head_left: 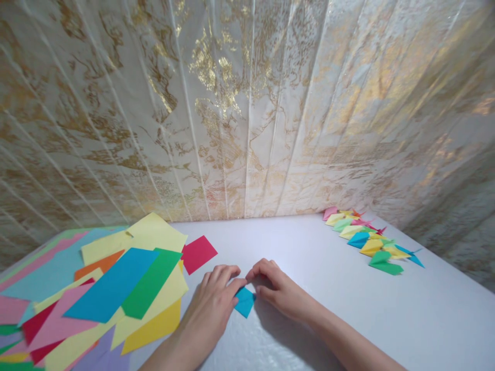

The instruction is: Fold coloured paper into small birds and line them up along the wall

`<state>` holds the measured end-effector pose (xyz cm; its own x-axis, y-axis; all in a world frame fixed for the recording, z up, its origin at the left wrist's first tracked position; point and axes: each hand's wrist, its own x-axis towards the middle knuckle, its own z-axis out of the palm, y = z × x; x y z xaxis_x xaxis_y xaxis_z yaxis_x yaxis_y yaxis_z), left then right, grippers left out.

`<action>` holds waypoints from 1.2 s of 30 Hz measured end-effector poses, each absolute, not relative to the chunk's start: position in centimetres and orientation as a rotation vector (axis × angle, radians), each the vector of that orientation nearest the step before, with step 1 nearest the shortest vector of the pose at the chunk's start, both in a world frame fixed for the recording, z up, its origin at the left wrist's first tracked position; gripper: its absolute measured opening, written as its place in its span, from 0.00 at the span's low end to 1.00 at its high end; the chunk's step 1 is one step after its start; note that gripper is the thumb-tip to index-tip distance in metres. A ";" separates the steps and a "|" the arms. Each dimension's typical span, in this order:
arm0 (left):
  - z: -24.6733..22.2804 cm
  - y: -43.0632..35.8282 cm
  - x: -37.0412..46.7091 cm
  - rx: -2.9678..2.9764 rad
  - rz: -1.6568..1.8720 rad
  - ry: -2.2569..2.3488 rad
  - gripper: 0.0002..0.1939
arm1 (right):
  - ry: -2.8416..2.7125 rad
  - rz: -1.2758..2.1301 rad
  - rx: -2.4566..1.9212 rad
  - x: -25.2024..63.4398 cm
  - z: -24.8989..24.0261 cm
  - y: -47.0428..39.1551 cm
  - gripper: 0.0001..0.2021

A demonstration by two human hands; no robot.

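Note:
A small blue folded paper (245, 304) lies on the white table between my two hands, one corner pointing toward me. My left hand (212, 304) bends over its left and upper edge, with thumb and forefinger closed on it. From the other side, my right hand (276, 288) curls inward, its fingertips pinched at the upper right edge of the same paper. Fingers cover the far part of the paper, so its full outline is hidden. A red paper square (199, 254) lies beyond my left hand.
Loose coloured sheets and strips, among them a blue sheet (112, 283) and a green strip (150, 283), spread over the left side. Folded paper figures, such as a green one (384, 264), stand in rows at the back right. A gold-patterned curtain (232, 129) hangs behind the white table (328, 309).

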<state>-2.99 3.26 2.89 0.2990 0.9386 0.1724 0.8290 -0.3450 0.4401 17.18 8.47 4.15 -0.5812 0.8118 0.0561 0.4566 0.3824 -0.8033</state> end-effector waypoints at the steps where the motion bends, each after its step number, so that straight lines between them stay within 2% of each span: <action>1: 2.9 3.2 -3.0 2.332 0.578 1.593 0.23 | -2.232 1.043 -1.094 17.1 4.4 8.2 0.14; 3: 3.2 3.1 -3.1 2.363 0.565 1.557 0.20 | -2.296 0.950 -1.128 16.8 4.8 7.6 0.12; 6: 4.0 2.9 -3.2 2.259 0.612 1.536 0.17 | -2.358 0.833 -1.176 16.2 4.6 6.9 0.20; 11: 4.9 2.9 -3.1 2.047 0.725 1.514 0.09 | -2.283 0.810 -1.091 15.8 3.8 6.7 0.12; 14: 4.6 3.2 -2.9 1.962 0.865 1.509 0.08 | -2.241 0.764 -0.900 15.9 4.0 6.6 0.12; 19: 3.2 3.2 -3.0 1.999 0.926 1.510 0.10 | -2.643 0.152 -0.717 15.6 4.0 6.2 0.09; 21: 2.9 2.8 -2.9 2.026 0.911 1.533 0.11 | -2.735 0.039 -0.758 15.5 3.9 6.2 0.07; 23: 2.9 2.4 -2.8 2.083 0.861 1.559 0.12 | -2.769 0.126 -0.795 15.7 4.1 6.4 0.06; 25: 3.1 2.0 -2.6 2.147 0.779 1.591 0.13 | -2.764 0.362 -0.774 16.4 4.7 6.9 0.07; 28: 3.6 1.7 -2.2 2.196 0.700 1.618 0.12 | -2.673 0.685 -0.740 17.9 5.6 7.9 0.13; 32: 3.6 1.8 -2.1 2.223 0.709 1.630 0.07 | -2.558 0.804 -0.817 18.9 5.7 8.8 0.10; 36: 3.1 2.2 -2.3 2.250 0.735 1.648 0.07 | -2.464 0.875 -0.933 18.4 5.1 8.8 0.08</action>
<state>-2.26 2.19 3.13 0.2297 0.9417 0.2459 0.8121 -0.3247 0.4848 18.43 8.81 5.10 -0.7154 0.6897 0.1121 0.4644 0.5892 -0.6612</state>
